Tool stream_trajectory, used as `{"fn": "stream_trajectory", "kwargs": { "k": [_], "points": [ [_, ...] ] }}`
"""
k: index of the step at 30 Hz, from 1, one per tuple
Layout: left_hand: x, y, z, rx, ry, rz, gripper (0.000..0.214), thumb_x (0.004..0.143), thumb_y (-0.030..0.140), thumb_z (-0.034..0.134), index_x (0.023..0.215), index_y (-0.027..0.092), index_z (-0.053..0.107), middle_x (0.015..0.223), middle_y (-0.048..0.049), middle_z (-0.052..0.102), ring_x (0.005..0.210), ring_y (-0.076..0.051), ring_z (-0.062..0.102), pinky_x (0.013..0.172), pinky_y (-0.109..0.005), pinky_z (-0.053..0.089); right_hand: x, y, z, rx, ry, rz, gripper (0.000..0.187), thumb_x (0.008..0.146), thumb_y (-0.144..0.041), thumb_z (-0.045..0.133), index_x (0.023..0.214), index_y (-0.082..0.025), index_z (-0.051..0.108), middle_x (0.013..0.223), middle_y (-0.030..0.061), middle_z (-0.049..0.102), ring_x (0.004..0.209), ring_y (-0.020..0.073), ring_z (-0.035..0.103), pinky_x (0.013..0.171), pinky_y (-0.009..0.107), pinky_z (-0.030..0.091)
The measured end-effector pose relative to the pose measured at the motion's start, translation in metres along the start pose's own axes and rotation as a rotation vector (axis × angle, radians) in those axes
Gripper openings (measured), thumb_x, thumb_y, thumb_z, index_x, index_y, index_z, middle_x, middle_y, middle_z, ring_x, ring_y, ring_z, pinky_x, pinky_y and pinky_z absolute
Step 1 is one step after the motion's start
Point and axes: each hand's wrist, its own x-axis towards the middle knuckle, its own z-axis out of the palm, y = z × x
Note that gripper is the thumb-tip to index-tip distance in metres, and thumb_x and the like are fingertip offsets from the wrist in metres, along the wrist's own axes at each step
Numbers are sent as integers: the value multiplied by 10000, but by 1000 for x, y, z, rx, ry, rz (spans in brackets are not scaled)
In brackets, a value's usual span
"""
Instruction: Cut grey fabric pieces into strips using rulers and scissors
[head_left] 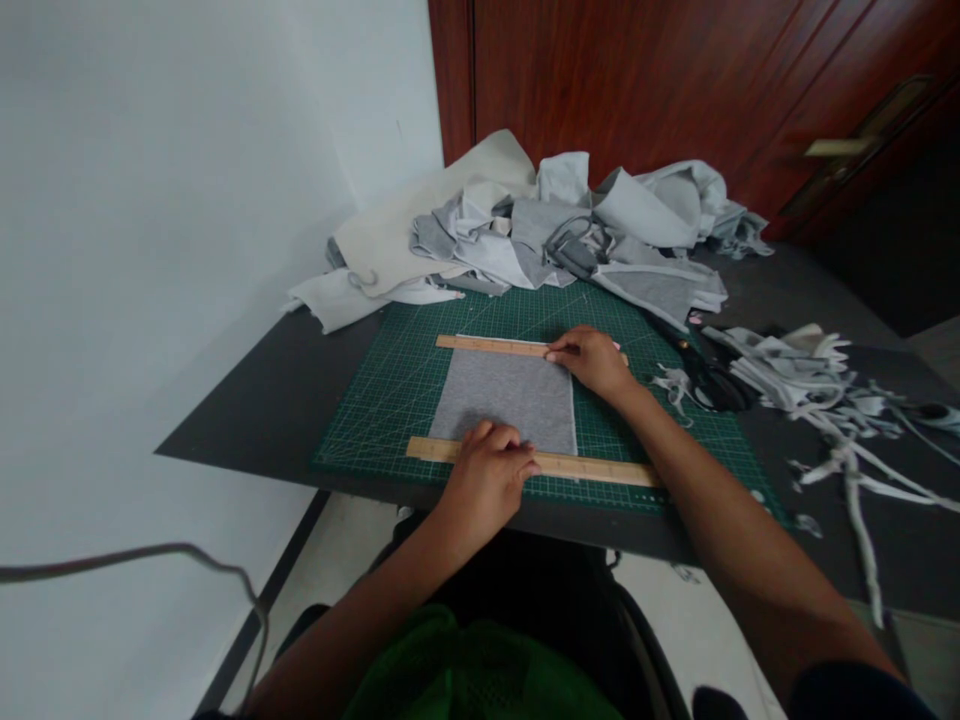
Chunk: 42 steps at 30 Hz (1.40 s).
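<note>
A grey piece of fabric lies flat on the green cutting mat, with a wooden ruler along its far edge and another along its near edge. My left hand is closed on the near ruler, fingers curled and pressed onto the wood. At the far right corner of the fabric, my right hand pinches the far ruler with thumb and fingers. A small pinkish bit shows beside its knuckles; I cannot make out what it is.
Crumpled grey and white fabric is heaped at the back against a brown door. Black-handled scissors lie on the mat's right side. Fabric strips and scraps spread across the dark table at right. A white wall borders the left.
</note>
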Motion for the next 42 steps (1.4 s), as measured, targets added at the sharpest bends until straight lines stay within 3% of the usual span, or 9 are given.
{"fn": "stream_trajectory", "kwargs": {
  "k": [10,25,35,42],
  "points": [
    [0,2,-2,15,-16,13,97,928,202,707,1003,190,768,958,-45,671,945,-223,553,843,-386,465,0,3,1,2,1,-14,62,863,-229,749,882,-245,806,892,58,751,885,246,676,822,379,504],
    [-6,14,-5,289,-62,5,187,989,340,620,1057,216,742,975,-62,672,977,-252,561,809,-431,439,-3,6,3,8,-18,-44,130,880,-318,696,888,-252,807,908,75,768,909,279,680,859,428,512],
    [-8,16,-4,316,-60,11,164,994,278,609,1076,195,723,1003,-66,684,990,-255,568,804,-439,433,-5,2,3,-3,-5,-30,123,869,-316,698,881,-256,805,918,73,769,913,284,687,853,430,519],
    [-2,4,-12,91,-97,-28,148,958,261,678,1080,246,761,980,-34,680,1009,-234,554,834,-405,407,-3,-6,-7,-38,-102,-92,154,905,-292,662,940,-232,800,942,89,773,944,285,684,886,421,502]
  ]
}}
